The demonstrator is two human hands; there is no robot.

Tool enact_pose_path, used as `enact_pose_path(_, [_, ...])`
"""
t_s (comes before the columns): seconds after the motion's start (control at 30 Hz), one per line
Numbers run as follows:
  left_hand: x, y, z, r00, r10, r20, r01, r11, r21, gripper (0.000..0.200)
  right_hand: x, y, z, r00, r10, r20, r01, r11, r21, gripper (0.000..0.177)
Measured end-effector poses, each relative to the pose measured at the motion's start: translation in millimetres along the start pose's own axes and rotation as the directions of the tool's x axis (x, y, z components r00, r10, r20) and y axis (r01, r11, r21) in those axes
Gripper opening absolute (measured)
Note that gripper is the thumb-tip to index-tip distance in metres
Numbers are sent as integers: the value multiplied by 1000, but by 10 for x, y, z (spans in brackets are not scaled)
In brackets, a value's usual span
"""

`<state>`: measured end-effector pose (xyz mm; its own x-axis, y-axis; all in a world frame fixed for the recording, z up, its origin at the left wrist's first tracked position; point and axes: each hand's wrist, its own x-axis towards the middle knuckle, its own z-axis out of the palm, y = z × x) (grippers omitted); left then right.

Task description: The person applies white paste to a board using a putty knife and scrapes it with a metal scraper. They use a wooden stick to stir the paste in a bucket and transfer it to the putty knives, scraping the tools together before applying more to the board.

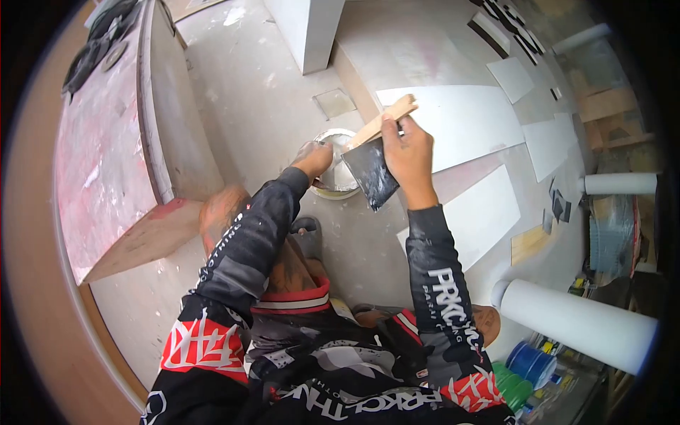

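My right hand (409, 156) is closed round a wooden stick (375, 129) and a dark, paint-smeared plate (371, 173), which hangs below the fingers. The stick slants down to the left, its lower end over a round white bucket (338, 193) on the floor. At the bucket's left side my left hand (315, 159) is closed, its fingers curled over the rim area; what they hold is too small to make out. Pale, whitish material shows inside the bucket.
White panels (467, 124) lie right of the bucket. A stained bench (106, 163) stands at the left, a white upright (306, 32) at the top. White rolls (574, 319) and blue and green containers (530, 363) are at the lower right.
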<state>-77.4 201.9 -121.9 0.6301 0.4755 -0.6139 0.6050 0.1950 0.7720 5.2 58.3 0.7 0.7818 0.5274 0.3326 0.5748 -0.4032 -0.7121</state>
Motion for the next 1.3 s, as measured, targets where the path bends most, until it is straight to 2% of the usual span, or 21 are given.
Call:
enact_pose_path(0.17, [-201, 226, -233, 954, 295, 47, -288, 863, 416, 39, -410, 1178, 510, 918, 380, 110, -347, 907, -239, 55])
enact_pose_path(0.2, [-352, 306, -290, 908, 410, 90, -398, 773, 494, 38, -567, 1386, 542, 721, 623, 305, -645, 763, -35, 62])
enact_pose_path(0.23, [-438, 342, -338, 857, 502, 121, -492, 723, 486, 36, -891, 1820, 740, 656, 653, 379, -754, 596, 277, 58])
enact_pose_path(0.27, [-536, 354, -367, 797, 583, 155, -578, 665, 472, 34, -976, 1210, 310, 586, 588, 557, -810, 403, 427, 45])
enact_pose_path(0.33, [-895, 554, -416, 710, 650, 271, -690, 564, 454, 33, -1284, 1254, 251, 641, 498, 584, -754, 265, 602, 30])
enact_pose_path(0.4, [-1161, 675, -392, 608, 727, 319, -785, 490, 379, 34, -1459, 1146, 124, 580, 403, 708, -649, -296, 701, 22])
enact_pose_path(0.47, [-1317, 737, -312, 503, 786, 359, -861, 421, 283, 35, -1403, 822, -106, 591, 433, 681, -553, -397, 732, 24])
enact_pose_path(0.57, [-1440, 835, -132, 48, 906, 421, -981, -36, 190, 42, -1265, 399, -467, 657, 401, 638, -430, -496, 754, 25])
enact_pose_path(0.67, [-1681, 911, 129, -152, 836, 527, -947, -276, 165, 38, -1265, 141, -826, 717, 361, 596, -399, -490, 775, 17])
enact_pose_path(0.73, [-1902, 957, 313, -188, 774, 605, -939, -323, 121, 40, -1383, 103, -1128, 780, 235, 580, -391, -541, 744, 22])
enact_pose_path(0.83, [-2103, 988, 484, -253, 691, 677, -889, -443, 120, 46, -1692, -114, -1686, 819, 316, 479, -281, -507, 815, 23])
enact_pose_path(0.9, [-2190, 991, 608, -255, 596, 762, -875, -478, 81, 46, -2004, 126, -1891, 915, 162, 371, -153, -709, 689, 25])
enact_pose_path(0.93, [-2222, 972, 680, -233, 495, 837, -855, -514, 66, 47, -2051, -207, -2179, 888, 359, 287, -111, -438, 892, 26])
enact_pose_path(0.97, [-2088, 816, 847, -248, 644, 724, -957, -278, -81, 37, -2144, -334, -2273, 882, 457, 112, -8, -223, 975, 26])
enact_pose_path(1.0, [-2076, 678, 950, -253, 650, 717, -958, -273, -90, 37, -2250, -419, -2321, 858, 508, -77, 84, 9, 996, 26])
enact_pose_path(1.03, [-2097, 545, 1042, 167, 743, 648, -945, 307, -109, 33, -2371, -467, -2387, 857, 509, -81, 81, 22, 996, 26])
enact_pose_path(1.07, [-2234, 541, 1145, 564, 570, 598, -605, 778, -171, 33, -2519, -503, -2459, 891, 369, -263, -39, 640, 767, 24])
enact_pose_path(1.1, [-2350, 612, 1224, 636, 340, 693, -259, 940, -224, 40, -2652, -538, -2496, 940, 154, -303, -97, 976, 196, 22])
enact_pose_path(1.13, [-2325, 602, 1334, 562, 146, 814, 155, 948, -277, 37, -2697, -537, -2400, 926, -28, -376, 114, 971, 210, 27])
enact_pose_path(1.2, [-2438, 701, 1455, 377, -72, 923, 515, 845, -144, 34, -2677, -579, -2443, 912, -309, -270, 290, 951, -107, 37])
enact_pose_path(1.3, [-2561, 854, 1595, 375, -74, 924, 490, 862, -130, 32, -2792, -380, -2353, 943, -207, -259, 177, 975, -136, 44])
